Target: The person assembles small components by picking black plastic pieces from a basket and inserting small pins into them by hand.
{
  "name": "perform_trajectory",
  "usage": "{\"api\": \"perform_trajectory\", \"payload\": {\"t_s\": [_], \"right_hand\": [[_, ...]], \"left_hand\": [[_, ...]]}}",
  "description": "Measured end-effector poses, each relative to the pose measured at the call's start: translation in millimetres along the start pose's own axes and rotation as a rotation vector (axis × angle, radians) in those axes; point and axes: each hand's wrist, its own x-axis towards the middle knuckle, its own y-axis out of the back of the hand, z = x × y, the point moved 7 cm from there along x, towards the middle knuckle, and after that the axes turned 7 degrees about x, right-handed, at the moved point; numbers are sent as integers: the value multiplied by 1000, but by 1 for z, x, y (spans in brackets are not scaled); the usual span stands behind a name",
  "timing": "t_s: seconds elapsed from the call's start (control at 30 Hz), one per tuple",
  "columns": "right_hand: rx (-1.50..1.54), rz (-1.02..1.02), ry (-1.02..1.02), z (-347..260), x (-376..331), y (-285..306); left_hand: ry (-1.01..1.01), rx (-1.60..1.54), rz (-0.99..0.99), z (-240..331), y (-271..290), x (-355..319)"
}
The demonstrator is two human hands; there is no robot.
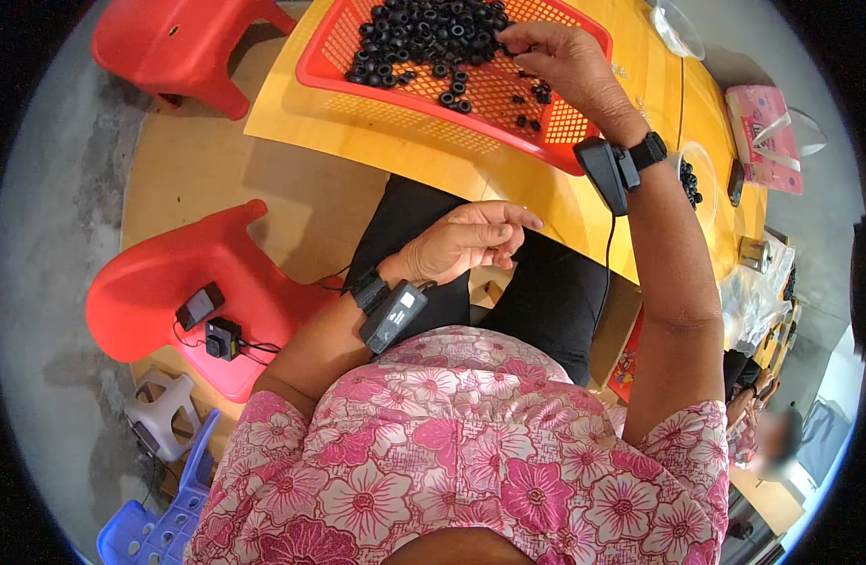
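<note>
A red plastic basket point(536, 141) with lattice sides stands on the yellow table, holding a heap of small black ring-shaped parts point(433, 28). My right hand point(574, 71) reaches over the basket's right side, its thumb and forefinger pinched at a black ring-shaped part at the edge of the heap. Low over my lap, just short of the table edge, is my left hand point(466, 240). Its fingers are curled in toward the thumb, and whatever they may hold is hidden. Each wrist wears a strapped black device.
On the yellow table point(357, 122) at right are a clear tub with black parts point(692, 179) and a pink tissue pack point(767, 137). Red chairs point(188, 282) stand at left, one bearing small black devices. A cable hangs from my right wrist. Another person sits far right.
</note>
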Motion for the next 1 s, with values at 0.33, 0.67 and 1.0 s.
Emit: {"api": "perform_trajectory", "payload": {"t_s": [0.33,0.67,1.0], "right_hand": [[-17,-282,141,-25,-11,-54],[-391,-314,367,-35,-9,-69],[496,111,70,-66,-85,-9]], "left_hand": [[-7,3,-13,2,0,3],[-19,17,-8,2,3,3],[-75,67,95,7,-2,-17]]}}
